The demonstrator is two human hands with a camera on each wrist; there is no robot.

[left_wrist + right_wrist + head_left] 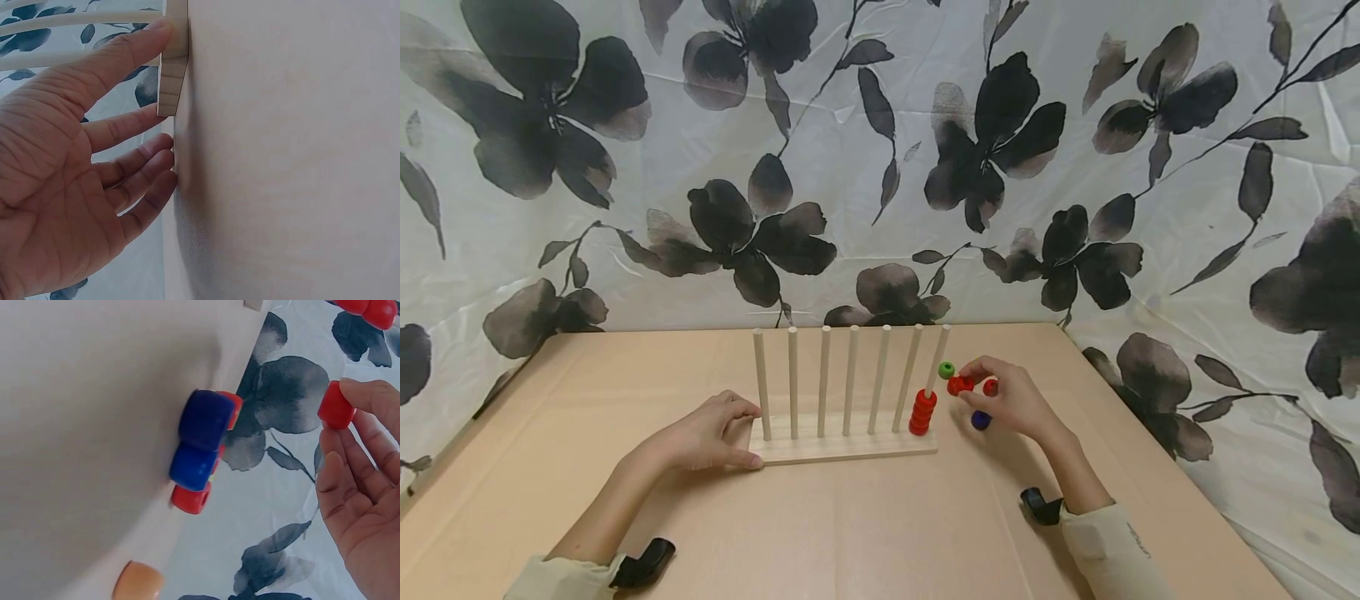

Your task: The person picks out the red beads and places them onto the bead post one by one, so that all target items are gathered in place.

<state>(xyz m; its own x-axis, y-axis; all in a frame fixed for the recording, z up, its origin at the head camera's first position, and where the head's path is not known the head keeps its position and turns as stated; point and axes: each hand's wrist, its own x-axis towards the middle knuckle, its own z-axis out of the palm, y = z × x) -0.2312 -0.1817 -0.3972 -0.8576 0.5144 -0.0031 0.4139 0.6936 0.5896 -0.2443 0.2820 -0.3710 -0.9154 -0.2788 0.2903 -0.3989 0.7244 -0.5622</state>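
Note:
A wooden rack with upright pegs and a flat base [850, 451] stands on the table. My left hand [711, 435] grips the base's left end, thumb on its front side; in the left wrist view the index fingertip touches the end and the other fingers curve beyond it. Several red beads [922, 412] are stacked on the rightmost peg. Beside that peg, my right hand [1013, 398] pinches a red bead [337, 406] between thumb and fingertips, off the table. A green bead [946, 370] and a blue bead [980, 420] are near it.
Under the right hand lie blue beads [205, 420] beside red ones [190, 499], with an orange bead [139, 582] apart from them. Another red bead [991, 387] shows by the fingers. A floral cloth [880, 167] hangs behind the table [850, 533].

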